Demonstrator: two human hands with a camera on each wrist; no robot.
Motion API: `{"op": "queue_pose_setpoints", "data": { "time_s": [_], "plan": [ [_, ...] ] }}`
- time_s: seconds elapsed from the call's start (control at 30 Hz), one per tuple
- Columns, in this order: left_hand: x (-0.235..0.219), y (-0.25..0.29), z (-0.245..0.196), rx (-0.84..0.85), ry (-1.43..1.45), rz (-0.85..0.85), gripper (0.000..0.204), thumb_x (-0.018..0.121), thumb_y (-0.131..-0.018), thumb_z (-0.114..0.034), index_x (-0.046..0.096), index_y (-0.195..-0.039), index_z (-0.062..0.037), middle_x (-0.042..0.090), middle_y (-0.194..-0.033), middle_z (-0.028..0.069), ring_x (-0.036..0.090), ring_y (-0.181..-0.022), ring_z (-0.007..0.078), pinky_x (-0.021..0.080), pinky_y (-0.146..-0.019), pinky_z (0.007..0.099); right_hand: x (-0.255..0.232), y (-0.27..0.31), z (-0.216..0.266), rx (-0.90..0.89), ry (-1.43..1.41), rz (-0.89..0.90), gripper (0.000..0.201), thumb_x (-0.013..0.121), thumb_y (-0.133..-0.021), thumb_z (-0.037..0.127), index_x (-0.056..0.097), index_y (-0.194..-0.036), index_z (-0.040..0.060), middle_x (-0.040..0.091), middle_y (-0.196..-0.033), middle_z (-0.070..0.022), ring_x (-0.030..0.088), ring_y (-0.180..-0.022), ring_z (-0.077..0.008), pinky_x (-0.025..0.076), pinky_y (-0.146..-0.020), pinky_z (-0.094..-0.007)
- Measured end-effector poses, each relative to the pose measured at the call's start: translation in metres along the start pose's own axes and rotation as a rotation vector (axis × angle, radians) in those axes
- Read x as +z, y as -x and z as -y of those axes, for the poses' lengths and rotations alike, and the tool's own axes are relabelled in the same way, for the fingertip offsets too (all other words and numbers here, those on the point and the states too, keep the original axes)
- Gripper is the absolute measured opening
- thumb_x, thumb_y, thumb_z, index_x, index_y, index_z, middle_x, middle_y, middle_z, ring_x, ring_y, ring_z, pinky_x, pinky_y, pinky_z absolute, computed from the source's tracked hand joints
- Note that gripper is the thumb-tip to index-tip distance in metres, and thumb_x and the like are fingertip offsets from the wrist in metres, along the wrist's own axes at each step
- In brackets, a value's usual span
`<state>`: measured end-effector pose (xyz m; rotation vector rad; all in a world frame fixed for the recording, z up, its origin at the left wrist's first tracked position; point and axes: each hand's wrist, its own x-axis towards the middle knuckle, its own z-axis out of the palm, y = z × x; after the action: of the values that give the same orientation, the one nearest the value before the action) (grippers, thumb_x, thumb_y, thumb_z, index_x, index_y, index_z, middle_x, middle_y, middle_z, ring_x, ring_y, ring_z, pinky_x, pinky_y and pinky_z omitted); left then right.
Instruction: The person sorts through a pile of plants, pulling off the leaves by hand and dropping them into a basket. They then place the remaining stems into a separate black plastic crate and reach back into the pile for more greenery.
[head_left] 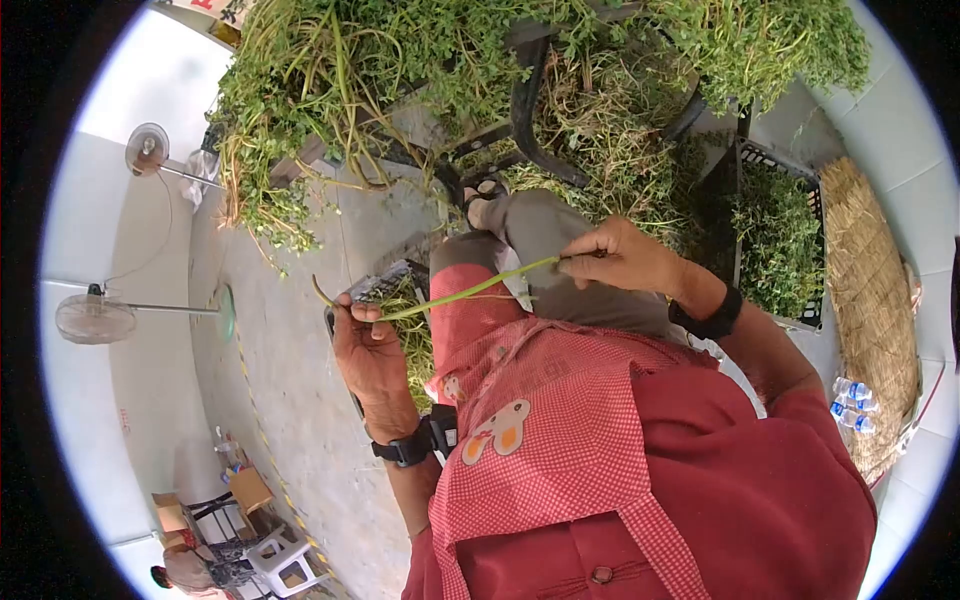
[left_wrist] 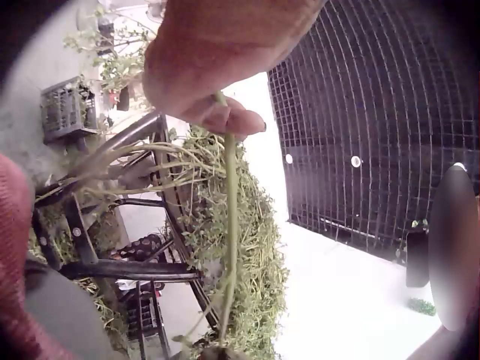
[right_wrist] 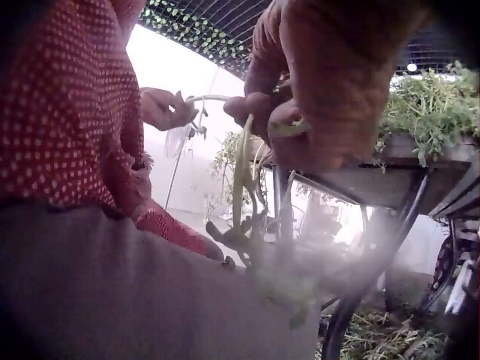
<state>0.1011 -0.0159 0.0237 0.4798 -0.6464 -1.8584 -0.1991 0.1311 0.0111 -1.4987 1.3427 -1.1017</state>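
A long green plant stem (head_left: pixel 455 295) stretches between the two hands above the lap. Its left end is pinched between thumb and fingers of the left hand (head_left: pixel 372 360), and a short brownish tip sticks out past them. The right hand (head_left: pixel 635 262) pinches the other end with thumb and forefinger. In the left wrist view the stem (left_wrist: pixel 232 187) runs straight down from the fingertips. Below the right hand (right_wrist: pixel 330 82) in the right wrist view hang thin stem pieces (right_wrist: pixel 240 180) and blurred leaves. A dark crate of cut stems (head_left: pixel 412 345) stands beside the left hand.
Leafy greens (head_left: pixel 420 60) are heaped on a black-legged table ahead, with more plants (head_left: pixel 620 130) under it. A black crate (head_left: pixel 738 215) of greens and a rolled straw mat (head_left: pixel 865 310) stand at right. Fans (head_left: pixel 95 318) and a white stool (head_left: pixel 280 560) are at left.
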Motion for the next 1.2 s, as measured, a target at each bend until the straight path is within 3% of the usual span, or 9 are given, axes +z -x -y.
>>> {"op": "queue_pose_setpoints", "data": {
  "time_s": [0.13,0.2,0.3,0.37,0.53,0.6,0.83,0.93,1.2],
  "plan": [
    [0.044,0.02,0.018,0.094,-0.291,-0.065,0.018,0.043,-0.095,-0.019,0.049,-0.1,-0.0021,0.058,-0.075,0.0096,0.057,-0.069,0.0175,0.047,-0.054,0.0254,0.001,-0.013,-0.029,0.167,0.278,-0.241,0.025,0.058,-0.082,0.022,0.064,-0.075,-0.0016,0.054,-0.052,-0.0077,0.051,-0.047,-0.0128,0.042,-0.048,-0.0304],
    [0.061,0.036,0.029,0.155,-0.492,0.086,0.019,0.044,-0.094,-0.02,0.048,-0.098,-0.0022,0.06,-0.072,0.0132,0.058,-0.065,0.0211,0.047,-0.056,0.0295,-0.006,-0.024,-0.067,0.156,0.401,-0.405,0.028,0.057,-0.08,0.023,0.06,-0.066,-0.0012,0.049,-0.046,-0.0103,0.049,-0.042,-0.0168,0.041,-0.047,-0.0338],
    [0.086,0.046,0.023,0.234,-0.486,0.317,0.02,0.045,-0.094,-0.021,0.048,-0.098,-0.0022,0.061,-0.075,0.0147,0.058,-0.063,0.0224,0.046,-0.056,0.0301,-0.033,-0.021,-0.107,0.511,0.403,-0.527,0.029,0.056,-0.082,0.024,0.06,-0.067,-0.001,0.053,-0.051,-0.0076,0.048,-0.045,-0.0144,0.04,-0.046,-0.0334],
    [0.077,0.035,0.022,0.246,-0.482,0.26,0.02,0.045,-0.094,-0.021,0.049,-0.099,-0.0019,0.062,-0.077,0.0149,0.059,-0.066,0.0221,0.046,-0.058,0.0286,-0.037,-0.011,-0.09,0.531,-0.115,-0.506,0.029,0.055,-0.085,0.026,0.06,-0.071,0.0007,0.055,-0.058,-0.0031,0.046,-0.048,-0.012,0.038,-0.045,-0.0318],
    [0.073,0.025,0.027,0.106,-0.292,0.088,0.021,0.045,-0.094,-0.02,0.053,-0.098,-0.0017,0.063,-0.08,0.012,0.059,-0.071,0.0194,0.045,-0.06,0.0263,-0.006,-0.01,-0.029,0.223,-0.296,-0.306,0.031,0.062,-0.083,0.032,0.06,-0.073,0.0018,0.052,-0.06,0.0008,0.043,-0.053,-0.0074,0.035,-0.046,-0.0272],
    [0.074,0.027,0.029,0.071,-0.271,0.096,0.02,0.045,-0.094,-0.02,0.053,-0.098,-0.002,0.062,-0.082,0.01,0.058,-0.074,0.0188,0.045,-0.061,0.0263,-0.002,-0.015,-0.021,0.237,-0.034,-0.08,0.024,0.063,-0.083,0.025,0.065,-0.092,0.0035,0.052,-0.064,0.001,0.041,-0.056,-0.0034,0.035,-0.048,-0.0221],
    [0.073,0.029,0.026,0.138,-0.26,0.104,0.019,0.046,-0.094,-0.02,0.053,-0.098,-0.0031,0.063,-0.083,0.0098,0.059,-0.076,0.0193,0.046,-0.062,0.0264,0.015,-0.019,-0.009,0.233,0.161,-0.117,0.028,0.062,-0.084,0.027,0.064,-0.097,0.0021,0.051,-0.066,-0.0007,0.04,-0.06,-0.0033,0.035,-0.05,-0.0225],
    [0.076,0.03,0.03,0.106,-0.256,0.118,0.019,0.046,-0.094,-0.02,0.053,-0.098,-0.0033,0.063,-0.083,0.01,0.06,-0.076,0.0199,0.047,-0.063,0.0273,0.026,-0.019,-0.017,-0.012,0.098,-0.176,0.034,0.064,-0.08,0.037,0.064,-0.085,0.003,0.051,-0.057,-0.0084,0.045,-0.053,-0.0078,0.037,-0.048,-0.0286],
    [0.074,0.031,0.029,0.075,-0.298,0.155,0.019,0.044,-0.094,-0.02,0.052,-0.099,-0.0035,0.063,-0.085,0.01,0.061,-0.077,0.0206,0.048,-0.064,0.0287,0.03,-0.018,0.004,0.125,-0.229,-0.174,0.023,0.061,-0.084,0.025,0.064,-0.096,0.0055,0.051,-0.061,0.0039,0.043,-0.052,-0.0062,0.034,-0.046,-0.0239]
  ]
}}
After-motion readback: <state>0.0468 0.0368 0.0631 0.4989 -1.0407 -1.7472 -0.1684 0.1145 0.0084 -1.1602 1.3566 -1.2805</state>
